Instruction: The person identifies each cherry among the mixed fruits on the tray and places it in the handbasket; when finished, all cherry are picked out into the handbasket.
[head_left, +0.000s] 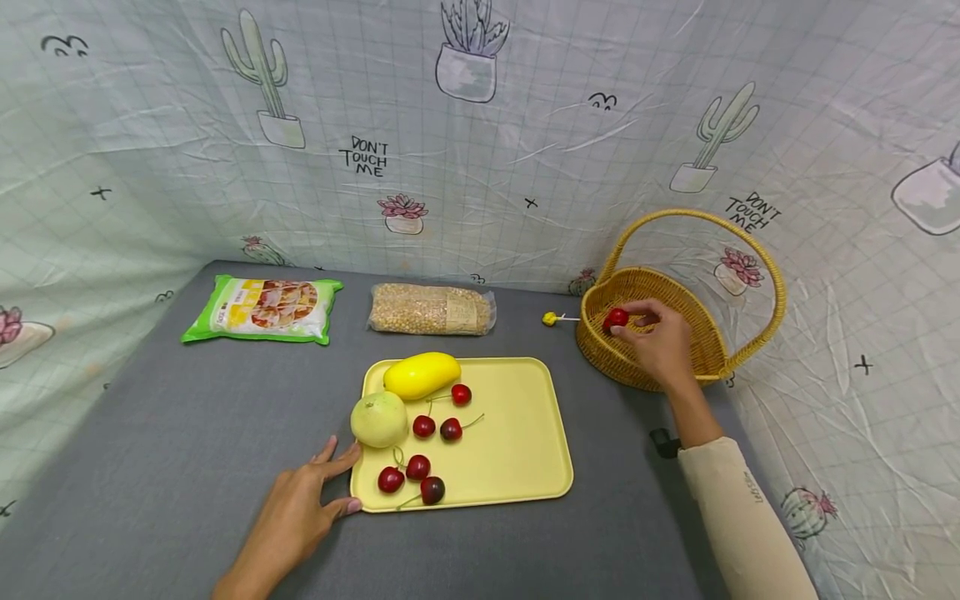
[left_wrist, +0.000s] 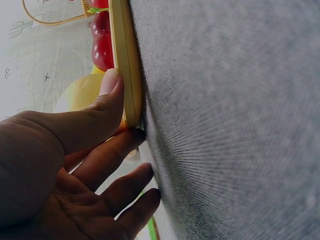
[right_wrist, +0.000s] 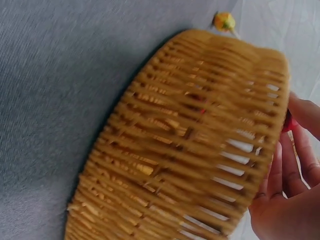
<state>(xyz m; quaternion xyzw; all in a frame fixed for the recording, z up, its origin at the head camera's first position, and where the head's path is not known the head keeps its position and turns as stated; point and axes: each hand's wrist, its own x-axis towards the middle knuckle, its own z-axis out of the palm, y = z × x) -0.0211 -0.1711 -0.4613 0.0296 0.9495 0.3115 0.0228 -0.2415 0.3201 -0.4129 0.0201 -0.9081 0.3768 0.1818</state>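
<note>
Golden wicker forms the basket (head_left: 602, 357), where the grip of the right hand (head_left: 663, 343) pinches a red fruit (head_left: 616, 318) near the rim, not yet let go; whether others lie inside, I cannot tell; the left hand (head_left: 300, 500) clasps nothing, its thumb and fingers spread against the edge of the yellow tray (head_left: 510, 450); shifting fruit to the basket seems only partly done, since six cherries (head_left: 423, 427), a yellow oblong fruit (head_left: 422, 375) and a pale green round fruit (head_left: 380, 419) lie on the tray.

6 cherries (head_left: 423, 427) on 1 tray (head_left: 517, 433), 2 packets (head_left: 262, 310)
</note>
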